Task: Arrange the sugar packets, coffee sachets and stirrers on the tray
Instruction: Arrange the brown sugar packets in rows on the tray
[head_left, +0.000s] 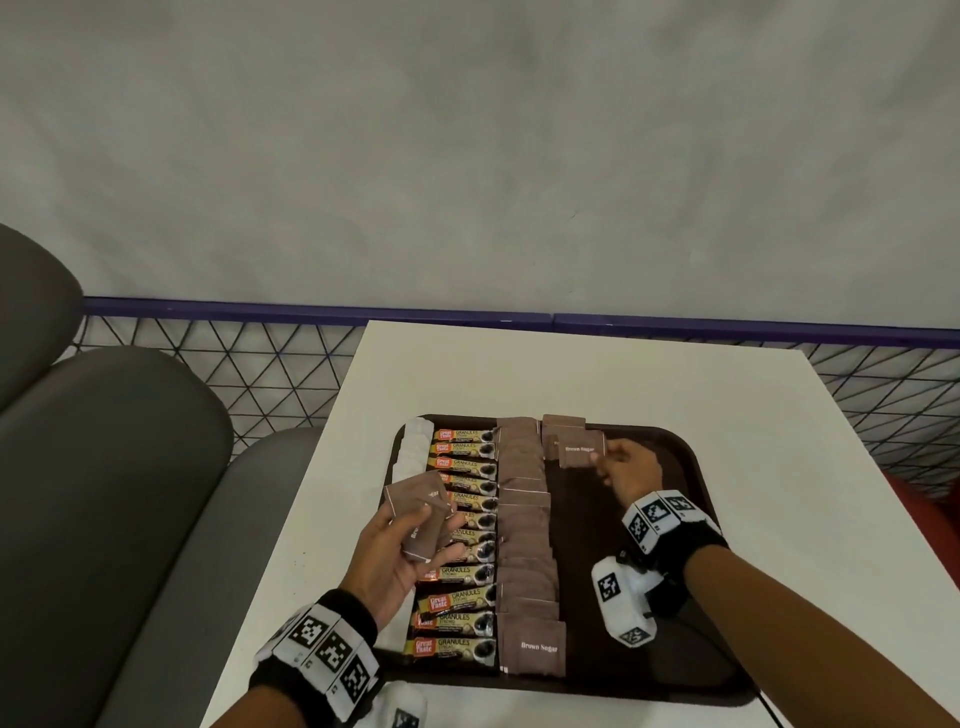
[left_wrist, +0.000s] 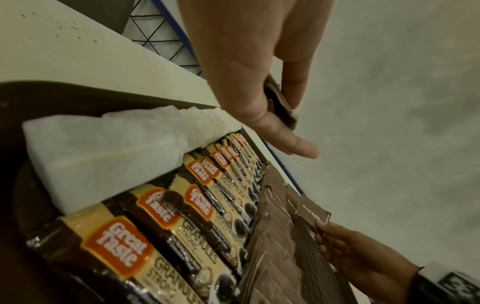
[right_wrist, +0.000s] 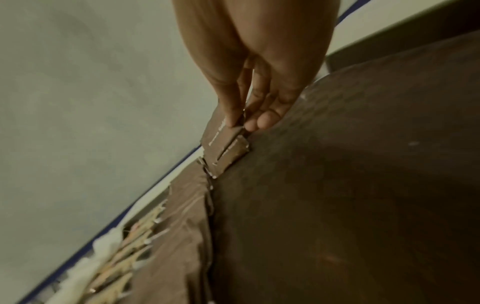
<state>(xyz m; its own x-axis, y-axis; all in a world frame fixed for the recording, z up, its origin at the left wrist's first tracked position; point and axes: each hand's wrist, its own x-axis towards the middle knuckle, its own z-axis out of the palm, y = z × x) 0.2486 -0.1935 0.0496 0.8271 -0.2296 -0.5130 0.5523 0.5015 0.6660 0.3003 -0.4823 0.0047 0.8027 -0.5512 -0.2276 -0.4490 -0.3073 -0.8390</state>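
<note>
A dark brown tray (head_left: 670, 670) lies on the white table (head_left: 571, 369). On it run a strip of white napkins (head_left: 415, 441), a column of Great Taste coffee sachets (head_left: 460, 551) and a column of brown sugar packets (head_left: 524, 540). My left hand (head_left: 400, 556) holds a small stack of brown sugar packets (head_left: 418, 512) above the sachets, seen edge-on (left_wrist: 279, 102) in the left wrist view. My right hand (head_left: 626, 467) pinches one brown sugar packet (head_left: 582, 451) at the head of a second sugar column at the tray's far end (right_wrist: 223, 139). No stirrers show.
The right half of the tray (right_wrist: 363, 185) is bare. Grey padded seats (head_left: 104, 467) stand left of the table. A wire mesh fence with a purple rail (head_left: 311, 314) runs behind it, with grey floor beyond.
</note>
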